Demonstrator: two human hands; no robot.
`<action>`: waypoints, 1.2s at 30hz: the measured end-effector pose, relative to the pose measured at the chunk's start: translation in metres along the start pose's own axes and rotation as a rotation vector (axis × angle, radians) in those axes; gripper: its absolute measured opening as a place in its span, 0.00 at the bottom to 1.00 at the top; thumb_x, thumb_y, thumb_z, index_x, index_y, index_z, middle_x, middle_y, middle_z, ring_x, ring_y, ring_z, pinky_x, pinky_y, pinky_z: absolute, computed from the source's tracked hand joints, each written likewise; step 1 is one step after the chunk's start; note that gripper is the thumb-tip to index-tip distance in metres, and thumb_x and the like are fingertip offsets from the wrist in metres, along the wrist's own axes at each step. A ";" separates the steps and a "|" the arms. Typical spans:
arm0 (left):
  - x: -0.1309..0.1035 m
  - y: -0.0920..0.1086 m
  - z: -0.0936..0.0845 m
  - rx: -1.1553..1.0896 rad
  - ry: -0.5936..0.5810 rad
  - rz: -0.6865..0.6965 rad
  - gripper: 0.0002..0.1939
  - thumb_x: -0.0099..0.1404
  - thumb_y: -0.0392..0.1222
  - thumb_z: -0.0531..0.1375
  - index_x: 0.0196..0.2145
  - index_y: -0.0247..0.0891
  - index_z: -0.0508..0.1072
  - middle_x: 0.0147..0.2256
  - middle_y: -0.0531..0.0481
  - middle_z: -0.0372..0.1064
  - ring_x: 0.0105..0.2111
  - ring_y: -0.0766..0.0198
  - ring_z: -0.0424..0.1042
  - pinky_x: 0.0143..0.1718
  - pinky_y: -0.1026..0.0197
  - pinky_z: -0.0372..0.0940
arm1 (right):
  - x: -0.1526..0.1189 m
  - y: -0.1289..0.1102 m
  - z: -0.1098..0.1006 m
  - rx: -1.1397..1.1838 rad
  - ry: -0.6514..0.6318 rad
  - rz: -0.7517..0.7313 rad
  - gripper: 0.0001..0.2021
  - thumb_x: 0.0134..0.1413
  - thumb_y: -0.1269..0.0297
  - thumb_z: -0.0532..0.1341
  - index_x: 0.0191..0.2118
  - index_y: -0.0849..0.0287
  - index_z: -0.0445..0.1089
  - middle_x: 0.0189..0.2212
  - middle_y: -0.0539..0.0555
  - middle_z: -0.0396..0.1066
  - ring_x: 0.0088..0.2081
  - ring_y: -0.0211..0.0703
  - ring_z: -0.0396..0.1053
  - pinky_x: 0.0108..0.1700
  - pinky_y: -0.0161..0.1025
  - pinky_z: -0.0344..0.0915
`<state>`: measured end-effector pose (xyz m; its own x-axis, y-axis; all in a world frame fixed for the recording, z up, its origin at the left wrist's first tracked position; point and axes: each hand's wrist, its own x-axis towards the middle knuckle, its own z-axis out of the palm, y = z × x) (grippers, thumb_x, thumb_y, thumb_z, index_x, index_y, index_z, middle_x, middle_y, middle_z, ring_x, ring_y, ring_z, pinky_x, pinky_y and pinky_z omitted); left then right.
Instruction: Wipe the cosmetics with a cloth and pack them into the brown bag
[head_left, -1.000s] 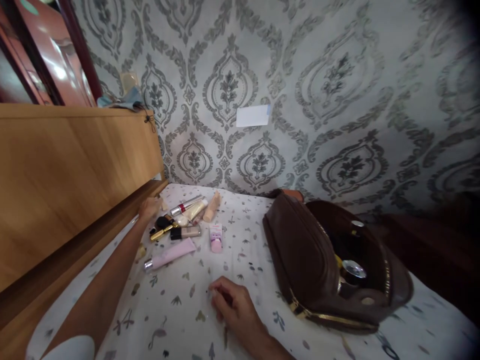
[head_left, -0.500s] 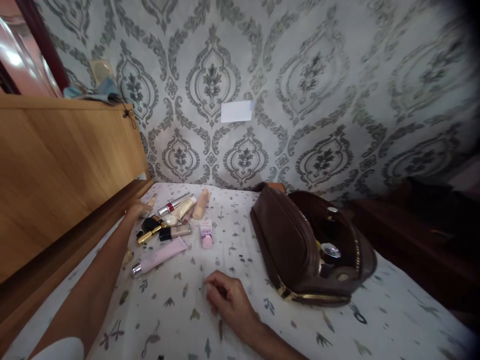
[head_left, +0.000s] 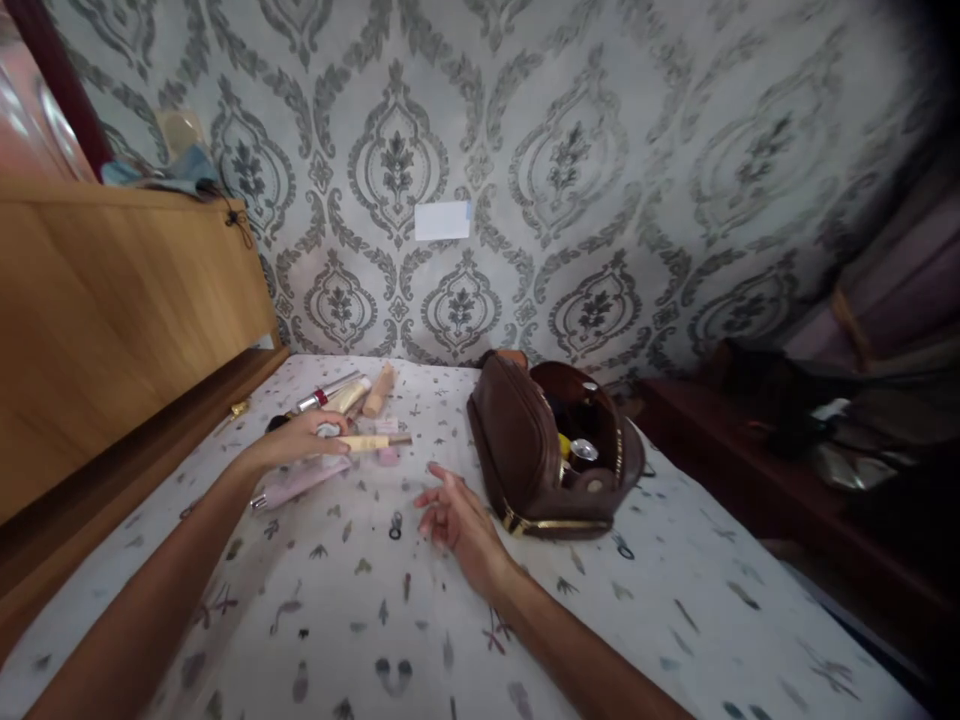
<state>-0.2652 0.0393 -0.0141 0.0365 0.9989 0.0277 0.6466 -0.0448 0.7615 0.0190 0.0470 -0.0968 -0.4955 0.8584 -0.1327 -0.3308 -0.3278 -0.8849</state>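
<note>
My left hand (head_left: 304, 438) is closed on a slim yellowish tube (head_left: 367, 442), which points right above the patterned sheet. Under and behind it lie several cosmetics: a pink tube (head_left: 300, 482), a silver and red tube (head_left: 330, 390), a cream tube (head_left: 349, 395) and a peach bottle (head_left: 379, 390). A small pink tube is partly hidden below the held one. My right hand (head_left: 457, 520) is open with its fingers apart, holding nothing, just left of a brown bag (head_left: 517, 440). The bag stands unzipped, with a silver-topped item (head_left: 583, 452) inside.
A wooden cabinet (head_left: 127, 330) borders the left side, with a small gold item (head_left: 238, 409) near its base. Patterned wallpaper rises behind the sheet (head_left: 420, 620). Dark furniture (head_left: 750, 480) with items on it stands at the right.
My left hand has moved right from the cabinet's side and now holds the yellowish tube. My right hand has opened its fingers and moved up, nearer the bag. The view has shifted right.
</note>
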 end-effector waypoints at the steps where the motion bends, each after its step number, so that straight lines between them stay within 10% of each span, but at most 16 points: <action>1: -0.003 0.007 0.010 0.006 -0.063 0.030 0.13 0.49 0.52 0.67 0.26 0.41 0.75 0.27 0.55 0.70 0.34 0.58 0.68 0.36 0.63 0.60 | -0.002 -0.001 -0.001 0.017 -0.005 0.002 0.35 0.47 0.38 0.65 0.54 0.57 0.63 0.31 0.51 0.73 0.23 0.36 0.69 0.20 0.31 0.53; 7: -0.011 0.022 0.053 0.072 -0.202 0.135 0.11 0.55 0.51 0.64 0.29 0.40 0.75 0.29 0.54 0.71 0.33 0.58 0.68 0.35 0.63 0.60 | -0.003 0.005 -0.010 -0.057 -0.001 -0.060 0.25 0.43 0.43 0.68 0.39 0.61 0.71 0.25 0.50 0.70 0.20 0.34 0.64 0.19 0.31 0.52; 15: -0.037 0.032 0.107 0.468 0.589 0.407 0.12 0.71 0.45 0.51 0.46 0.40 0.69 0.43 0.44 0.72 0.46 0.55 0.70 0.48 0.54 0.63 | -0.001 0.010 -0.013 -0.103 0.081 -0.204 0.23 0.42 0.44 0.69 0.33 0.59 0.67 0.25 0.48 0.70 0.20 0.34 0.64 0.20 0.31 0.55; 22: -0.040 0.027 0.158 0.895 0.322 0.698 0.20 0.71 0.52 0.52 0.50 0.32 0.66 0.39 0.41 0.73 0.39 0.53 0.73 0.48 0.47 0.62 | -0.012 0.011 -0.007 -0.271 -0.022 -0.305 0.18 0.50 0.46 0.65 0.30 0.57 0.65 0.21 0.44 0.64 0.20 0.33 0.60 0.23 0.32 0.58; 26: -0.041 0.018 0.155 0.935 0.345 0.653 0.21 0.72 0.55 0.46 0.36 0.37 0.69 0.29 0.47 0.70 0.29 0.58 0.71 0.31 0.56 0.63 | -0.017 0.012 -0.003 -0.320 -0.093 -0.299 0.18 0.51 0.46 0.64 0.30 0.56 0.64 0.23 0.46 0.66 0.23 0.35 0.64 0.27 0.34 0.63; 36: -0.049 0.010 0.139 0.892 0.247 0.559 0.22 0.73 0.56 0.43 0.35 0.39 0.66 0.29 0.50 0.71 0.27 0.62 0.72 0.26 0.60 0.58 | -0.019 0.009 -0.006 -0.374 -0.036 -0.352 0.16 0.56 0.49 0.62 0.30 0.57 0.64 0.22 0.46 0.67 0.19 0.33 0.62 0.24 0.33 0.60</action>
<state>-0.1546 -0.0112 -0.0981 0.4081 0.8049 0.4308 0.9115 -0.3859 -0.1425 0.0304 0.0304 -0.1050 -0.4353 0.8751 0.2113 -0.1757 0.1477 -0.9733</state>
